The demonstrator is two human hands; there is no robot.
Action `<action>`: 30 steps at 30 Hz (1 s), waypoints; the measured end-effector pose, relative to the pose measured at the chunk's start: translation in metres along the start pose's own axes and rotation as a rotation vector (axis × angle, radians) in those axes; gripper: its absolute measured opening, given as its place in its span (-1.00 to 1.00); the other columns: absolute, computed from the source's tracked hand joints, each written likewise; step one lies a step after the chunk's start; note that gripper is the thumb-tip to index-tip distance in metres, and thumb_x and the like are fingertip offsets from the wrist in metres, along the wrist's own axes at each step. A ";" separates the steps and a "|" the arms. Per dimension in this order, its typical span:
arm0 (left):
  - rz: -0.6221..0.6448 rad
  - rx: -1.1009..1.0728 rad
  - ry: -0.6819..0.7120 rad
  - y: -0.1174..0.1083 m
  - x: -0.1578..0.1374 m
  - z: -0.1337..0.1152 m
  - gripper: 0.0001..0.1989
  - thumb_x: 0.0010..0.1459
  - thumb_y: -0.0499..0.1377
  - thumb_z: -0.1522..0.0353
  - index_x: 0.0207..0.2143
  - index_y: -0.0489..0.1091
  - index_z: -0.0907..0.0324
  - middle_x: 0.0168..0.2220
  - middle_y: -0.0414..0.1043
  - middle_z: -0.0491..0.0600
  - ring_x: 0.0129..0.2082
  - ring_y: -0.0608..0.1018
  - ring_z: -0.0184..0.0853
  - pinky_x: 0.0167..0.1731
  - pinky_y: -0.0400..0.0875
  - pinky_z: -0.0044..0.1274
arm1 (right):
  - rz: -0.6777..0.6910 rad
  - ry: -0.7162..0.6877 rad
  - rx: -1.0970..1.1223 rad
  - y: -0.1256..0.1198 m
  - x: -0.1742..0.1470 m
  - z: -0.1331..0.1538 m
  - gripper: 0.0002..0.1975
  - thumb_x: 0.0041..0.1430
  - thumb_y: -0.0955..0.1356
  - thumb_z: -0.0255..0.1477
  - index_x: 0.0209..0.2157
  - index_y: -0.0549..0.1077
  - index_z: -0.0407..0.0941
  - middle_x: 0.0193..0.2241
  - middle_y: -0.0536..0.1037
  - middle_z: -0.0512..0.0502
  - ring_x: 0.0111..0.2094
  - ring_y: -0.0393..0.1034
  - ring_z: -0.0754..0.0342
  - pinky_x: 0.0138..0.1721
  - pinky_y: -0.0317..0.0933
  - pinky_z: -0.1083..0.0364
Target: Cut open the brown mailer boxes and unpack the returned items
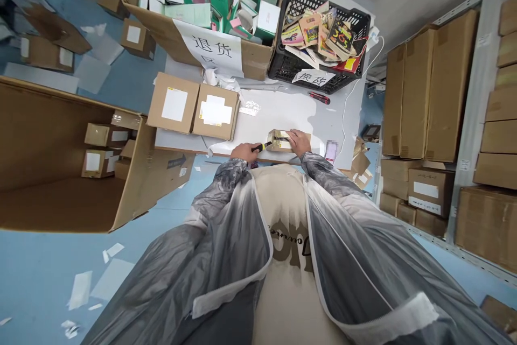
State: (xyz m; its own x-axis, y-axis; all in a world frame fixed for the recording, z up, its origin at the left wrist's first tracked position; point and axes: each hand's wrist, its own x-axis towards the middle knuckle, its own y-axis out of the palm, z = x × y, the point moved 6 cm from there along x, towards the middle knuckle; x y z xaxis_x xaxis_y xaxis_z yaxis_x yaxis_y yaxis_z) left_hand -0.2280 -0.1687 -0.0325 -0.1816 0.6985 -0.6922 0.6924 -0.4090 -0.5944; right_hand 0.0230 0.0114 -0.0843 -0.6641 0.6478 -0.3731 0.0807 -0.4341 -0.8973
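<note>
My left hand [244, 153] is closed around the handle of a black-and-yellow utility knife [262, 147]. The knife's tip points right and meets the left end of a small cardboard box [278, 144]. That box lies near the front edge of the table, with a pale label and shiny tape on it. My right hand [299, 142] grips the box at its right part, fingers reaching over the top. Whether the blade has gone into the cardboard cannot be made out.
Two labelled cartons [174, 103] stand at the table's left. Behind are a big box [258, 60] of green-and-white packs and a black crate [278, 68] of colourful packs. A red-and-black cutter [319, 98] lies before the crate. A large open carton [133, 189] stands left; shelves [464, 173] right.
</note>
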 end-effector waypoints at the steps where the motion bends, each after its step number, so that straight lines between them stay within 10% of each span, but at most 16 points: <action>1: -0.006 0.000 -0.002 -0.005 0.003 0.001 -0.41 0.64 0.24 0.12 0.62 0.62 -0.32 0.41 0.79 -0.03 0.36 0.77 0.07 0.24 0.67 -0.33 | -0.001 0.014 0.004 0.000 0.001 -0.001 -0.44 0.85 0.27 -0.38 0.65 0.61 -0.16 0.58 0.58 -0.39 0.60 0.42 -0.26 0.73 0.19 -0.18; 11: -0.086 0.055 0.042 -0.034 0.019 -0.001 -0.40 0.65 0.23 0.10 0.63 0.63 -0.25 0.38 0.80 0.06 0.36 0.76 0.12 0.23 0.65 -0.29 | -0.095 0.070 0.129 0.003 0.002 -0.004 -0.39 0.83 0.21 -0.27 0.57 0.69 -0.13 0.51 0.65 -0.42 0.53 0.47 -0.36 0.68 0.27 -0.30; 30: 0.036 0.128 0.174 -0.011 0.011 -0.013 -0.35 0.64 0.20 0.16 0.68 0.57 -0.19 0.36 0.80 0.08 0.36 0.75 0.12 0.28 0.65 -0.29 | -0.022 0.168 0.018 0.003 -0.003 0.018 -0.39 0.84 0.26 -0.30 0.69 0.56 -0.07 0.55 0.56 -0.45 0.57 0.36 -0.35 0.68 0.22 -0.27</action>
State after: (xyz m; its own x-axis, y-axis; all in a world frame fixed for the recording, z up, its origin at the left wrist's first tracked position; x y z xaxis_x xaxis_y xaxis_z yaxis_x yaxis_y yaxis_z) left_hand -0.2286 -0.1491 -0.0286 -0.0271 0.7686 -0.6392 0.6000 -0.4989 -0.6254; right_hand 0.0118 -0.0028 -0.0817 -0.5320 0.7520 -0.3892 0.0531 -0.4290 -0.9017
